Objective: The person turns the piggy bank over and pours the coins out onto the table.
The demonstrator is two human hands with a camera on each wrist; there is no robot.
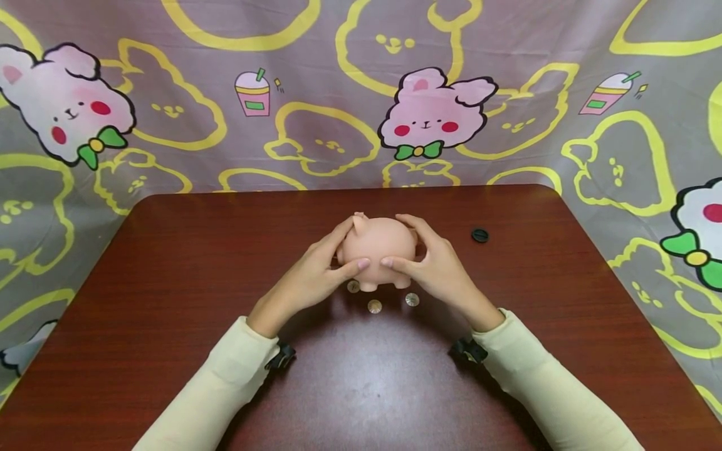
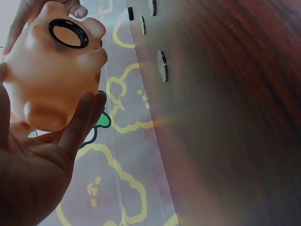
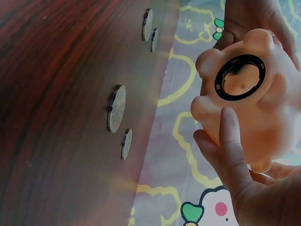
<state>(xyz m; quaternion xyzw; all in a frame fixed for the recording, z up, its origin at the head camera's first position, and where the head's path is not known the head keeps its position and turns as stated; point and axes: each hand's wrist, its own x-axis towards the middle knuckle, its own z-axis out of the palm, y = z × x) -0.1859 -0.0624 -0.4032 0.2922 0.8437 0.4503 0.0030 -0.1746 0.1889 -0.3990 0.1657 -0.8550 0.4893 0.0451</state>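
Observation:
A pink piggy bank (image 1: 380, 241) is held up off the table between both hands, with its feet down and its snout to the left. The left hand (image 1: 310, 269) grips the snout end, thumb on the near side and fingers behind. At the tail end the right hand (image 1: 442, 266) holds it the same way. Both wrist views show the underside, where a black ring (image 3: 219, 87) frames an uncovered round hole. Several coins lie below on the table, among them a silver one (image 1: 412, 299) and two more, one (image 1: 375, 306) in front and one (image 1: 353, 286) partly under the left thumb.
A round black plug (image 1: 480, 235) lies on the brown wooden table (image 1: 169, 300), right of the right hand. Behind the table and along its sides hangs a cloth (image 1: 316, 69) printed with cartoon rabbits. Dark straps (image 1: 469, 351) sit at the cuffs.

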